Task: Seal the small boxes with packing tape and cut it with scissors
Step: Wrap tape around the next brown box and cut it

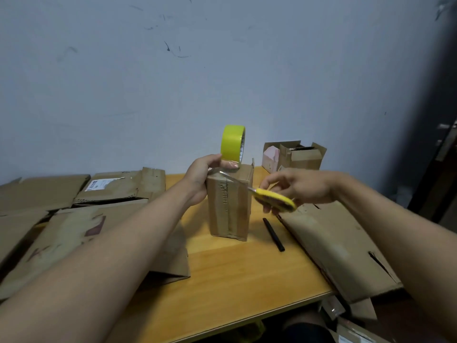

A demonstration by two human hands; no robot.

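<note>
At frame centre, an upright creased cardboard box (228,206) is steadied by the left hand (201,179), which grips a glossy yellow tape roll (233,143) above it. Yellow-handled scissors (274,199) are gripped by the right hand (296,185) just right of the box.

The scissors (275,199) are motion-blurred in the right hand (299,186), their blades too indistinct to make out.

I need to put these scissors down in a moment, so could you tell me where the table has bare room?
Bare wood lies in front of the upright box, left of the black pen, toward the table's near edge. Flattened cardboard crowds the left and right.
</note>
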